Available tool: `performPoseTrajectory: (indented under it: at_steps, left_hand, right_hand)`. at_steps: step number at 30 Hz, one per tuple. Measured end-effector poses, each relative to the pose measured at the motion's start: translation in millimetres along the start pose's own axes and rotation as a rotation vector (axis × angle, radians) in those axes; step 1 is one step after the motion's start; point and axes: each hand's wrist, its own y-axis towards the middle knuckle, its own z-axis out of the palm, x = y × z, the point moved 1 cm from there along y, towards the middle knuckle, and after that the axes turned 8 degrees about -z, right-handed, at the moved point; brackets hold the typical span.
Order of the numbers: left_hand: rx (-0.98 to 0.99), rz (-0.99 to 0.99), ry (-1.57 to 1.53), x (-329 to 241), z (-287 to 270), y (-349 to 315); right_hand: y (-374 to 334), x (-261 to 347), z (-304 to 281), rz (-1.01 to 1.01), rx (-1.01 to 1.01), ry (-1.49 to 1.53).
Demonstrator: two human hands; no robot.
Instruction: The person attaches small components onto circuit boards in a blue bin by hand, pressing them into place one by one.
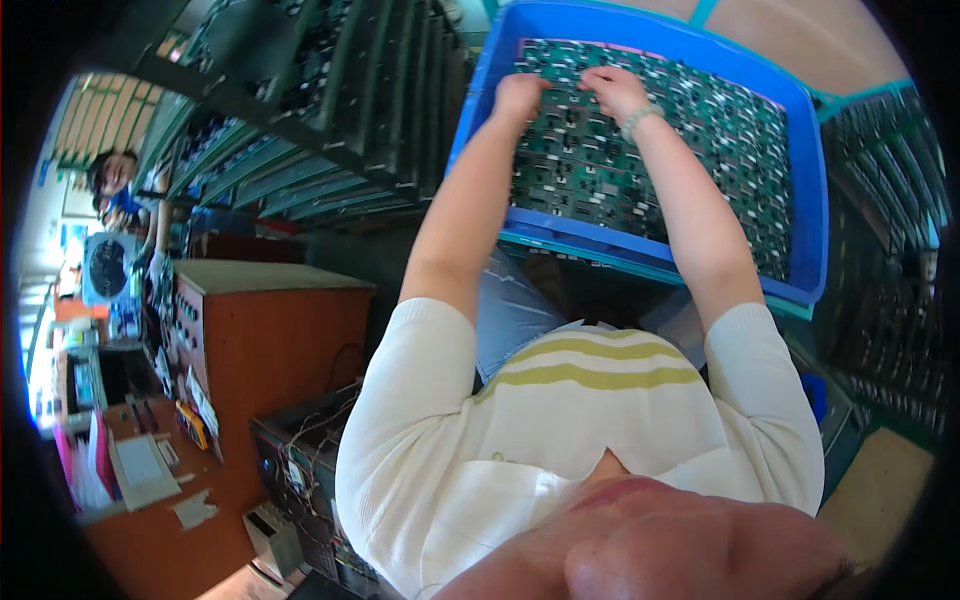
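A blue plastic tray [815, 190] in front of me holds green circuit boards [600, 160] laid flat in it, dotted with small white and dark parts. At its far left part, my left hand [519, 97] is closed, thumb and fingers pinched at a board's edge. My right hand [620, 92], with a pale bead bracelet [638, 120] on its wrist, is a short way to the right. Its fingers are bent together on the boards, their tips pressed to the same area. What exactly lies between the fingertips is partly hidden.
Under the tray runs a teal frame [560, 252]. Green metal racks [350, 90] with more boards rise on the left, and another rack [890, 150] stands at right. A brown cabinet [280, 330] and a cluttered desk [135, 500] are left; another person [125, 190] is beyond.
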Motion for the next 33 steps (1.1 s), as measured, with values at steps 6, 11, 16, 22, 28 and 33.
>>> performPoseTrajectory:
  at_steps: [6,11,16,22,28,33]
  left_hand:
    - [0.152,-0.131,-0.367,-25,-10,-31]
    - [0.031,0.037,-0.266,-37,-15,-42]
    - [0.140,0.049,-0.372,-27,-19,-33]
    - [-0.162,0.349,0.253,-29,-24,-35]
    - [-0.461,0.393,0.381,-42,-25,-56]
    - [-0.593,0.315,0.309,-56,-31,-64]
  right_hand:
    - [-2,-3,-12,-0.116,-0.023,-0.321]
    - [-2,-14,-6,-0.285,-0.018,-0.448]
    - [-4,-17,7,-0.291,0.080,-0.455]
    - [6,-13,39,-0.429,0.239,-0.757]
    - [16,-9,61,-0.315,0.188,-1.109]
    - [9,-14,70,-0.199,0.197,-1.107]
